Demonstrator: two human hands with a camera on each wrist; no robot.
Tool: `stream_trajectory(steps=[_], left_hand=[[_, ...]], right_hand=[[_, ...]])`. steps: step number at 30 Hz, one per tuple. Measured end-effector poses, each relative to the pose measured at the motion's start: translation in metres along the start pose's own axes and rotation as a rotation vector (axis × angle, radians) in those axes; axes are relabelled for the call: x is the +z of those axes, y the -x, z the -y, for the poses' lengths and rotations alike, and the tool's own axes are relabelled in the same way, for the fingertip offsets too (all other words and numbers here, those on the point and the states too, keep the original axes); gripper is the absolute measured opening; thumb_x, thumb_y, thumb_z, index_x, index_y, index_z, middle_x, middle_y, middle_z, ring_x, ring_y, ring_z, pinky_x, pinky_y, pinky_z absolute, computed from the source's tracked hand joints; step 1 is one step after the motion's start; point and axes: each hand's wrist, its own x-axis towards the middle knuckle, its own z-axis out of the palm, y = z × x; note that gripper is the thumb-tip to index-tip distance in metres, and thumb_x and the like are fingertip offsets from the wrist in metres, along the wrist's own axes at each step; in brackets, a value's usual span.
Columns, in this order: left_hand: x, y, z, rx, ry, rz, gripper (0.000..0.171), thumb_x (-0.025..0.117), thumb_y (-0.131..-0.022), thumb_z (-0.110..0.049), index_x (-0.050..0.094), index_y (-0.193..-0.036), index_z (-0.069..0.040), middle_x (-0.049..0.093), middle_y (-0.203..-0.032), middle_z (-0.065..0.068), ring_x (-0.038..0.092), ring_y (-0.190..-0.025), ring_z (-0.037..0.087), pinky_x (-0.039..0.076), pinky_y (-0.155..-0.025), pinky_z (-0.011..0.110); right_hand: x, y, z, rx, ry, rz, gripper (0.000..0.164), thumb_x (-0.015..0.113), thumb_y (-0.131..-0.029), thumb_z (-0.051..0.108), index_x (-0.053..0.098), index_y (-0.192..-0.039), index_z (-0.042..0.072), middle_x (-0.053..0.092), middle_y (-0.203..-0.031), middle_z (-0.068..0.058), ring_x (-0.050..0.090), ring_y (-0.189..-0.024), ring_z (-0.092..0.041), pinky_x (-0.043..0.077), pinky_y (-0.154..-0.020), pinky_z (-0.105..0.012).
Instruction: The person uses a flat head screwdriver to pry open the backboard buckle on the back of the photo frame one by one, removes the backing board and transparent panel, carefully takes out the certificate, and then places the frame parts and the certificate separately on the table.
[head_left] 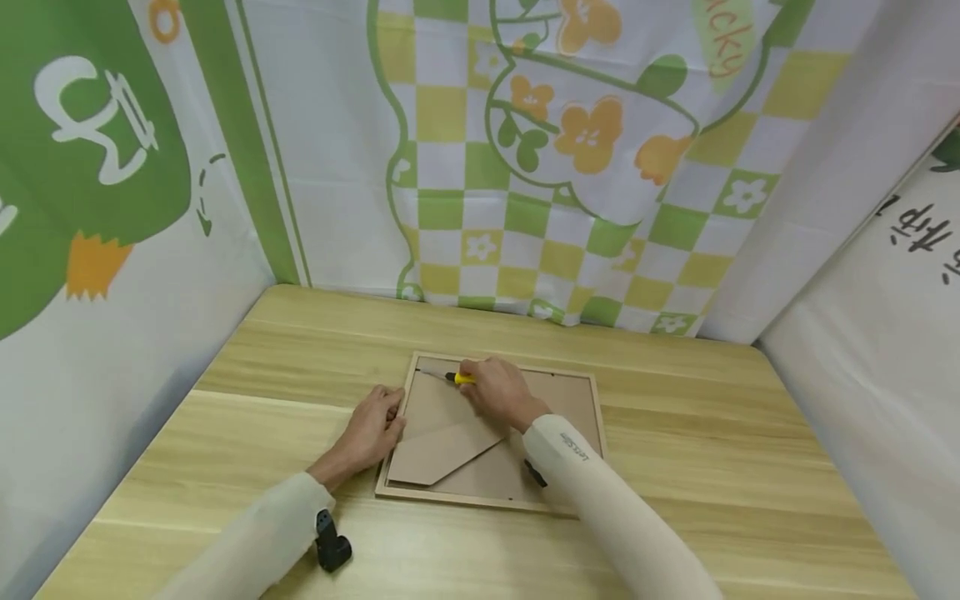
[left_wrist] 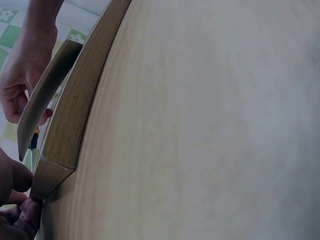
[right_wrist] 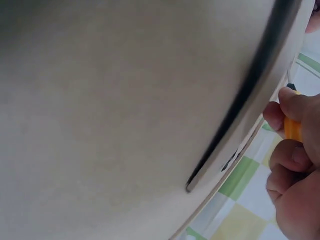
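A picture frame (head_left: 487, 502) with a light wooden rim lies face down on the table, its brown backing board (head_left: 573, 408) upward. A fold-out stand flap (head_left: 442, 454) rises slightly from the board. My right hand (head_left: 497, 387) grips the yellow and black handle of a screwdriver (head_left: 463, 378). Its thin metal shaft points left, with the tip near a small dark tab at the frame's upper left corner. My left hand (head_left: 369, 429) holds the left rim with curled fingers; in the left wrist view its fingertips (left_wrist: 31, 212) are right at a frame corner.
The wood-grain table (head_left: 697, 433) extends around the frame on all sides. Printed curtains (head_left: 337, 167) hang along the back and both sides. A black wrist camera (head_left: 330, 542) sits on the left sleeve. More small dark tabs line the frame's inner edge.
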Motion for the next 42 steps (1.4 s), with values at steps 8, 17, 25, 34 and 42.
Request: stream_trajectory(steps=[8,17,25,34,42], left_hand=[[0.001,0.004,0.004,-0.013,-0.015,-0.008,0.042,0.059,-0.090,0.004,0.054,-0.130,0.013,0.054,-0.101,0.017,0.048,-0.085,0.019,0.042,-0.072,0.029],[0.006,0.006,-0.003,-0.032,-0.044,-0.034,0.046,0.055,-0.090,0.003,0.047,-0.133,0.018,0.054,-0.102,0.021,0.049,-0.085,0.022,0.046,-0.077,0.038],[0.002,0.005,-0.003,-0.039,-0.053,-0.041,0.047,0.055,-0.091,0.003,0.046,-0.134,0.017,0.054,-0.103,0.021,0.049,-0.086,0.024,0.046,-0.077,0.039],[-0.005,0.004,-0.005,0.001,-0.087,-0.068,0.046,0.055,-0.091,0.002,0.047,-0.133,0.019,0.055,-0.107,0.024,0.050,-0.084,0.025,0.046,-0.077,0.042],[-0.001,0.002,-0.007,-0.004,-0.066,-0.036,0.046,0.054,-0.093,0.002,0.045,-0.135,0.019,0.055,-0.112,0.026,0.053,-0.090,0.028,0.048,-0.081,0.044]], right_hand=[[0.001,-0.006,0.013,0.056,-0.112,0.083,0.015,0.066,-0.094,0.029,0.069,-0.102,0.016,0.071,-0.102,-0.001,0.060,-0.088,-0.018,0.052,-0.074,-0.034],[0.005,-0.002,0.014,0.082,-0.080,0.084,0.030,0.062,-0.096,0.032,0.070,-0.121,0.018,0.071,-0.117,-0.003,0.065,-0.096,-0.020,0.054,-0.076,-0.035],[-0.004,-0.001,0.029,0.102,-0.095,0.094,0.026,0.059,-0.098,0.025,0.073,-0.117,0.016,0.072,-0.109,-0.003,0.051,-0.068,-0.010,0.039,-0.054,-0.021],[-0.006,-0.006,0.043,0.211,-0.059,0.027,0.023,0.055,-0.100,0.023,0.072,-0.091,0.009,0.061,-0.073,-0.002,0.047,-0.059,-0.011,0.039,-0.048,-0.023],[-0.009,-0.004,0.022,0.095,-0.092,0.037,0.019,0.057,-0.098,0.023,0.074,-0.094,0.015,0.071,-0.089,-0.004,0.063,-0.079,-0.018,0.050,-0.064,-0.032]])
